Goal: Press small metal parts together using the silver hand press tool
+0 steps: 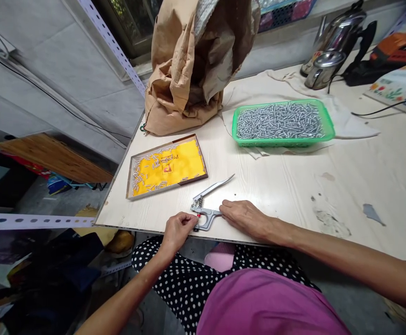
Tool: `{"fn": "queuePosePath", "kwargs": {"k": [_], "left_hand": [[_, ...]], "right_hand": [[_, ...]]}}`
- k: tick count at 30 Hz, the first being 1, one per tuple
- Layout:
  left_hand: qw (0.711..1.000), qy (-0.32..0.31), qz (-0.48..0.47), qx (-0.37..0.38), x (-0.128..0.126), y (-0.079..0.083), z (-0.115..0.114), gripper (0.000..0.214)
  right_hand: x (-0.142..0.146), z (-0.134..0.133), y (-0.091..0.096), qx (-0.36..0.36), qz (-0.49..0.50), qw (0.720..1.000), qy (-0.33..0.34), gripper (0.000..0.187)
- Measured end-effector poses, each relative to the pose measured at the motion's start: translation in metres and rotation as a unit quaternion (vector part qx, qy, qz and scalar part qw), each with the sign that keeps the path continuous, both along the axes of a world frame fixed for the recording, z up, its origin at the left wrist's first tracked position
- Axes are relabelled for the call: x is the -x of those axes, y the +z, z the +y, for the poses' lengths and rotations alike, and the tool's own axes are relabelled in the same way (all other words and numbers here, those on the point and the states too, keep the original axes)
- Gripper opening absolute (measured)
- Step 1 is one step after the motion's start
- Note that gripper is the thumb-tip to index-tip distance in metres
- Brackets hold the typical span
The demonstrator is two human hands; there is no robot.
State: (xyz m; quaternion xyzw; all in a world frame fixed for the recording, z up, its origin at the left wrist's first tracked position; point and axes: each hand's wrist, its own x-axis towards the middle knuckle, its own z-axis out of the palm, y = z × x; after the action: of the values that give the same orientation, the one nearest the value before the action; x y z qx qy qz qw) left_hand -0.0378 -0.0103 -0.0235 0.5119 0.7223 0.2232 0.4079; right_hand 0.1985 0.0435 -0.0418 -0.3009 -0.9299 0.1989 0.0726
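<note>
A silver-grey hand press [208,216] with a long lever and a coil spring lies near the table's front edge, its lever raised toward the back right. My right hand [243,216] is closed around the end of its lower handle. At the jaw end, my left hand [180,230] pinches with thumb and forefinger close to a small red part [199,215] of the press. Whatever sits between those fingertips is too small and covered to make out. Behind the press, a shallow box [185,160] with a yellow bottom holds many small silver metal pins [138,177], mostly at its left end.
A green plastic basket [236,125] full of similar metal pieces [280,121] stands on a cloth at the back. Left of it is a large open brown paper bag [175,88]. A metal kettle [342,32], a small metal pitcher [325,70] and an orange-black device [398,49] occupy the back right.
</note>
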Motion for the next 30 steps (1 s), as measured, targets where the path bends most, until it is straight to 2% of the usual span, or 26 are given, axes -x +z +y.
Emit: {"fn": "queuePosePath", "kwargs": {"k": [4,9,13,15,20,22,25,30], "left_hand": [[0.999,0.005,0.01,0.043,-0.001,0.005,0.005,0.041],[0.994,-0.036,0.049,0.094,-0.002,0.014,0.012,0.04],[0.989,-0.048,0.057,0.128,-0.003,0.015,0.016,0.035],[0.987,-0.047,0.058,0.144,-0.003,0.014,0.016,0.034],[0.985,-0.031,0.037,0.166,-0.003,0.011,0.013,0.036],[0.986,-0.022,0.03,0.166,-0.002,0.011,0.013,0.036],[0.986,-0.022,0.026,0.164,-0.002,0.011,0.012,0.037],[0.987,-0.023,0.033,0.157,-0.002,0.012,0.011,0.042]], "right_hand": [[0.001,0.002,0.0,-0.002,-0.001,1.0,-0.008,0.015],[0.004,0.002,0.007,0.008,-0.023,1.0,-0.017,0.013],[-0.001,0.004,0.012,0.026,-0.02,0.999,-0.025,0.007],[-0.006,0.01,0.013,0.017,-0.002,0.999,-0.034,0.019],[-0.013,0.036,0.012,-0.066,-0.029,0.996,-0.058,0.093],[-0.012,0.043,0.012,-0.061,-0.057,0.996,-0.041,0.108],[-0.008,0.046,0.015,-0.045,-0.077,0.996,-0.022,0.109],[-0.005,0.041,0.022,-0.055,-0.08,0.995,-0.026,0.092]]}}
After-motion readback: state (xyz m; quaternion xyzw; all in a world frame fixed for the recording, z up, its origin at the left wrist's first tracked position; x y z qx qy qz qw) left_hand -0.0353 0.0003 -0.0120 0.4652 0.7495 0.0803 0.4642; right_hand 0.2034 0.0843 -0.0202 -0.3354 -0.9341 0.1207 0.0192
